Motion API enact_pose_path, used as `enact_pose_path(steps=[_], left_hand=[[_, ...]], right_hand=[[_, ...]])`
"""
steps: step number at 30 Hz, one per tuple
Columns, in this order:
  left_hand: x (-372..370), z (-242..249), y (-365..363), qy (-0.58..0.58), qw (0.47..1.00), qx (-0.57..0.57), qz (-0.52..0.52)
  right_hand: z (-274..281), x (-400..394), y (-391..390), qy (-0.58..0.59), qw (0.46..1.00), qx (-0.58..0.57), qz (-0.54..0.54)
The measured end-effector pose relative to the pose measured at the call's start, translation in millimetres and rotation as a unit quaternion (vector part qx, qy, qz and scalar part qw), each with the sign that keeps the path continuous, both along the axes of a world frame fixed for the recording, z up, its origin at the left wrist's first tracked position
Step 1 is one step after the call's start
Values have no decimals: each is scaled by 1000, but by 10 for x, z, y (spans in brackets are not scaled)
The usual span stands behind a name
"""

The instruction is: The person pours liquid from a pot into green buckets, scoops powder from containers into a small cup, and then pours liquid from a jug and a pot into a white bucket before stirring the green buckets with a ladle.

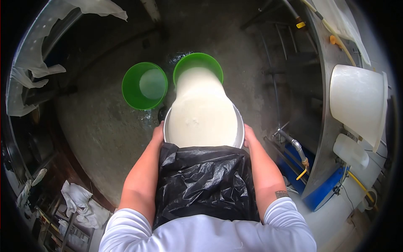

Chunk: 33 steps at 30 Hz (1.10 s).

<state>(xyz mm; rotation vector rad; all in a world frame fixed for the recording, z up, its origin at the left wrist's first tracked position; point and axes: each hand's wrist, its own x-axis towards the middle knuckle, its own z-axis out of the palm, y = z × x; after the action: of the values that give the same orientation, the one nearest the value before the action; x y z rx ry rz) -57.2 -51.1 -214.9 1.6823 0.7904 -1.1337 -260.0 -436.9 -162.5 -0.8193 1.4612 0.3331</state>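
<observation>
My left hand (158, 132) and my right hand (249, 135) are closed on opposite sides of a wide metal pot (240, 126). The pot is tilted away from me, and a thick white liquid (201, 122) pours over its far edge in a broad stream. That stream runs into a green bucket (219, 69) standing on the floor. To its left, a second green bucket (131, 86) holds a little white liquid at the bottom. Most of my fingers are hidden behind the pot's sides.
A black plastic apron (205, 180) covers my front. Along the right runs a metal counter (321, 138) with a white plastic tub (357, 101) and a pipe with a yellow-handled valve (299, 153). White cloths (84, 206) hang at lower left. The concrete floor (105, 126) has white splashes.
</observation>
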Motion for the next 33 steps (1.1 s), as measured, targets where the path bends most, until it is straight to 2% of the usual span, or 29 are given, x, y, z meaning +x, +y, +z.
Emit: enact_pose_path(steps=[7,10,17,22,25,31,33], left_hand=[[-67,-328,141,-36,998,26,-36],[-59,-229,77,-30,999,20,-10],[-21,-377,76,-20,999,18,-21],[22,-390,73,-33,996,24,-77],[-19,-587,126,-8,999,6,-43],[57,-316,2,-39,995,5,-94],[26,-392,30,-28,997,-2,-76]], right_hand=[[-8,-1,12,11,1000,-4,15],[-50,-27,-5,5,1000,8,17],[11,34,6,18,1000,15,1],[-72,5,-10,25,1000,18,-1],[-48,28,-7,38,999,9,9],[8,68,2,38,999,15,20],[-22,50,-1,52,998,17,26]])
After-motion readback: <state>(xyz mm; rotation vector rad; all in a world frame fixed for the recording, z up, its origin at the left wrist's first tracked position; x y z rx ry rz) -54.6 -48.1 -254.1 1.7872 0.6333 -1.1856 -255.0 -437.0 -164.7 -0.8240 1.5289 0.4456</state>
